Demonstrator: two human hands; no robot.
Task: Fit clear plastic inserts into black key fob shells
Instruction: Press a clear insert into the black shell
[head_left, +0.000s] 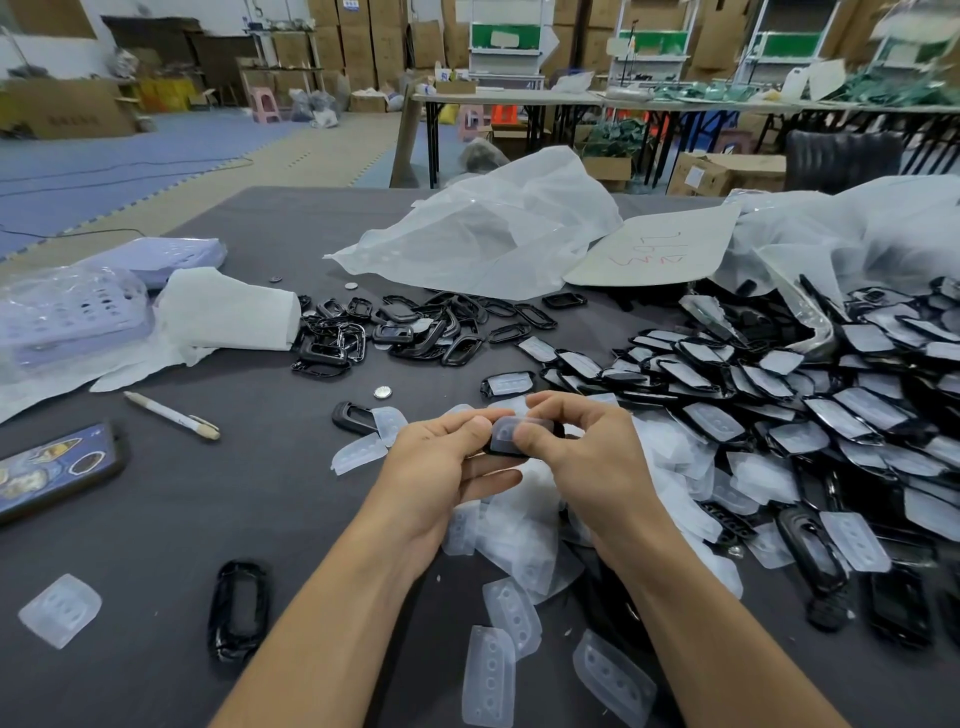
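Observation:
Both hands meet above the middle of the dark table (218, 499). My left hand (441, 467) and my right hand (582, 457) pinch one black key fob shell (550, 431) between them, with a clear plastic insert (506, 434) lying on top of it under both thumbs. Loose clear inserts (511, 551) lie heaped under my wrists. Shells with inserts in them (779, 405) are piled to the right. Bare black shells (395, 327) lie in a heap further back.
A lone black shell (239, 608) and a clear insert (60, 610) lie at the near left. A phone (52, 473), a pen (171, 415) and a coin cell (383, 393) sit left of my hands. Plastic bags (493, 234) and lilac trays (72, 317) lie behind.

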